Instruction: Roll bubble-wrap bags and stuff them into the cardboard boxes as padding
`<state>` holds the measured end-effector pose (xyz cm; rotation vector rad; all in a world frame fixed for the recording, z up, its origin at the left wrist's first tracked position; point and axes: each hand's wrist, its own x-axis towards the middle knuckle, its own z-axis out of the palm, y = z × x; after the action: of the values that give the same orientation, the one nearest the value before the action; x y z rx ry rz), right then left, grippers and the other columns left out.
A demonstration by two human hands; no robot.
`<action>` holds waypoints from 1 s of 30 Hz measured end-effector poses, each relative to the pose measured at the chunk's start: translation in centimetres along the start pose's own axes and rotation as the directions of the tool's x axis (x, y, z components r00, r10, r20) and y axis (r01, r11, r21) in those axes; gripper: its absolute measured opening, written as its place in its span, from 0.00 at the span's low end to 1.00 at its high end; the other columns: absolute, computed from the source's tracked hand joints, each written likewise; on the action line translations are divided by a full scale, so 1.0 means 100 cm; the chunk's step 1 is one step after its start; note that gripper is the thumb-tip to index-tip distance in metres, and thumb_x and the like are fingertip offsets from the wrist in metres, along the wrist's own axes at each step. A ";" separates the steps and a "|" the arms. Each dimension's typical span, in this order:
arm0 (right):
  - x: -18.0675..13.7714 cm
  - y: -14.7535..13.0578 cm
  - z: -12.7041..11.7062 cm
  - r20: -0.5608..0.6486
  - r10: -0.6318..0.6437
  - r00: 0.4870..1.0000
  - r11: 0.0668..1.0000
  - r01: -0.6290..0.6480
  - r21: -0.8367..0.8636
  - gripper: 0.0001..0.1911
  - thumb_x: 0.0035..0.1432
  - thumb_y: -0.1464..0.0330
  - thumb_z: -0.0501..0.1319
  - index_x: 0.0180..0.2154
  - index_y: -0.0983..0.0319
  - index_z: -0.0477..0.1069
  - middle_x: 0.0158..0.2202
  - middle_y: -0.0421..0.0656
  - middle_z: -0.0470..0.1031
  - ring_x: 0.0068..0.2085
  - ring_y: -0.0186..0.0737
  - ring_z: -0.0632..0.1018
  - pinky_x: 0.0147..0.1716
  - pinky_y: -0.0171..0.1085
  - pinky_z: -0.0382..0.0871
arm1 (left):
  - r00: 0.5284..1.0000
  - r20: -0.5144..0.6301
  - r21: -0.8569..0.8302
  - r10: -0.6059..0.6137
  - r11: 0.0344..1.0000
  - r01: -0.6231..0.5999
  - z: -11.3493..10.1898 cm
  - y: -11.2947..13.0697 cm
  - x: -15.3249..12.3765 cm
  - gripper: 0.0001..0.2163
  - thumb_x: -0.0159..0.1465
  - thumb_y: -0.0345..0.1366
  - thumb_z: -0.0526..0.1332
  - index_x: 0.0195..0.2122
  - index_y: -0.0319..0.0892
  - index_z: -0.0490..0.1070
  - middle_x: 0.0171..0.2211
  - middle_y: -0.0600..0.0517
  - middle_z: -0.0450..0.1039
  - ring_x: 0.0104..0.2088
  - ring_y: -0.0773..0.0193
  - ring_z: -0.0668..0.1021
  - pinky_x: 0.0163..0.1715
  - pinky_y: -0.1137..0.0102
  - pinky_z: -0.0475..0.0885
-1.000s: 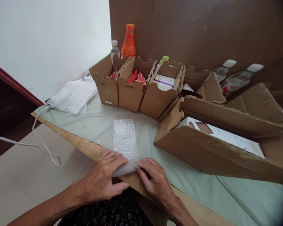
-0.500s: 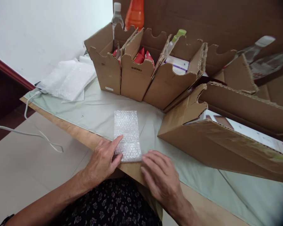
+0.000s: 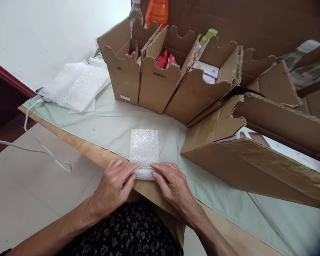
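A sheet of bubble wrap (image 3: 144, 145) lies on the cloth at the table's front edge, its near end folded over into a thick roll. My left hand (image 3: 117, 181) pinches the left end of that fold between thumb and fingers. On the opposite end, my right hand (image 3: 173, 181) grips the fold the same way, thumb on the near side. The far part of the sheet stays flat. Whether anything is inside the fold cannot be seen.
Cardboard bins (image 3: 153, 87) stand along the back, holding red packets (image 3: 165, 60) and white boxes (image 3: 207, 71). A long cardboard box (image 3: 245, 167) sits at the right. More bubble wrap sheets (image 3: 77, 83) are stacked at the left, near a white cable (image 3: 48, 153).
My right hand has moved in from the right and taken hold of the bubble wrap. The near end is now folded further, leaving a shorter flat part.
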<state>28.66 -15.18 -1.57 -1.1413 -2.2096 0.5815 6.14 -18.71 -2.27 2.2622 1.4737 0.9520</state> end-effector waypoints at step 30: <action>0.012 0.002 -0.003 0.072 -0.114 0.991 0.983 0.123 -0.138 0.12 0.72 0.73 0.57 0.53 0.60 0.73 0.44 0.44 0.83 0.46 0.45 0.80 0.47 0.46 0.70 | 0.995 0.033 -0.026 0.089 0.996 -0.088 -0.008 -0.015 0.020 0.12 0.71 0.29 0.61 0.54 0.37 0.72 0.51 0.41 0.76 0.53 0.49 0.74 0.54 0.52 0.70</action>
<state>28.43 -14.04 -1.17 -1.0653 -2.3875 0.4217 5.06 -16.38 -1.79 2.3318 1.3507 0.9463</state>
